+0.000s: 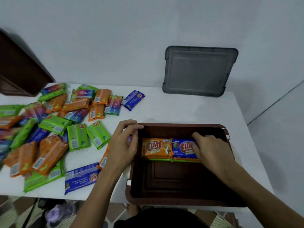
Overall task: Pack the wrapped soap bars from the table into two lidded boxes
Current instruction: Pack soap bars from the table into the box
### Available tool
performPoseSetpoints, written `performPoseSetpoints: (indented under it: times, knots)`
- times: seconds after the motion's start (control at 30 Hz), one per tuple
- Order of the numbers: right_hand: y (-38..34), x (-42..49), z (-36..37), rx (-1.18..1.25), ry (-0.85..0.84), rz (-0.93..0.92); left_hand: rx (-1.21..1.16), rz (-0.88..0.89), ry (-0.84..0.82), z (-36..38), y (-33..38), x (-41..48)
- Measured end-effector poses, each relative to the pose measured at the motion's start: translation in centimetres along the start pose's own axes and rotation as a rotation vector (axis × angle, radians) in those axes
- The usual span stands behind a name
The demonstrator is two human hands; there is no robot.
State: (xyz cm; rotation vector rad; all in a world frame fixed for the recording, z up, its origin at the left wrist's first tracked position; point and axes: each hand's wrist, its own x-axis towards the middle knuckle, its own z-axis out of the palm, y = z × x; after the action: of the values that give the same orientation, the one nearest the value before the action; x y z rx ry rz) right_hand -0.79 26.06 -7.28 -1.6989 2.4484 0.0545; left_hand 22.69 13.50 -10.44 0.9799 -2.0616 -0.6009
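An open brown box [181, 201] sits at the table's front right. At its far end lie an orange soap bar [156, 148] and a blue soap bar [182, 148], side by side on top of green ones. My right hand [212, 150] reaches into the box, its fingers gripping the blue bar's right end. My left hand [123, 145] is curled over the box's left wall near the far corner. Several loose wrapped bars [54, 129], green, orange, blue and multicoloured, are scattered over the left half of the table.
A grey lid [199, 71] leans upright against the wall behind the box. A dark brown box or lid [19, 68] stands at the far left. The white table [164, 109] ends just below the box; shoes lie on the floor beneath.
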Motion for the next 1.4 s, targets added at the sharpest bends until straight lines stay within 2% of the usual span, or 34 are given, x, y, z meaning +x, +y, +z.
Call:
performPoseSetpoints:
  times: [0.1,0.23,0.33,0.47,0.6,0.7,0.77,0.9,1.0,1.07,1.17,1.23,1.3,1.4]
  knots:
    - [-2.6,1.5,-3.2,0.034,0.234,-0.162,0.015,-0.096,0.048,-1.0,-1.8,0.6]
    - [-7.1,7.0,-4.8,0.344,0.235,-0.31,0.104,-0.286,0.135,-2.7,-5.4,3.1]
    - [-10.2,12.7,-3.7,0.318,0.155,-0.385,0.218,-0.337,0.109,-3.7,-9.1,5.5]
    - [-14.1,20.1,-1.4,0.231,-0.032,-0.414,0.392,-0.404,0.0,-4.2,-13.6,9.4]
    - [-16.8,24.9,0.9,0.121,-0.219,-0.391,0.592,-0.442,-0.112,-3.8,-16.1,13.1]
    - [-17.9,27.2,2.0,0.032,-0.341,-0.337,0.784,-0.483,-0.255,-2.9,-17.2,15.2]
    - [-18.2,27.8,2.6,-0.032,-0.353,-0.327,0.872,-0.496,-0.312,-2.2,-17.5,16.2]
    - [-18.1,27.9,3.1,-0.081,-0.281,-0.358,0.87,-0.512,-0.353,-1.7,-17.9,17.4]
    - [-16.7,27.4,2.4,0.005,-0.263,-0.403,0.772,-0.528,-0.312,-2.2,-17.8,17.7]
    - [-15.3,26.7,1.5,0.086,-0.191,-0.418,0.602,-0.587,-0.261,-3.0,-17.0,17.4]
    - [-12.6,25.3,-0.5,0.304,-0.009,-0.335,0.131,-0.68,-0.183,-4.4,-14.4,16.5]
    - [-10.4,23.7,-2.2,0.628,0.029,-0.256,-0.241,-0.701,-0.137,-5.1,-11.9,15.5]
    - [-8.4,20.9,-3.8,0.885,0.036,-0.225,-0.476,-0.64,-0.111,-5.4,-9.8,14.1]
    - [-5.8,14.9,-6.1,1.057,0.071,-0.178,-0.577,-0.502,-0.063,-5.5,-7.0,11.8]
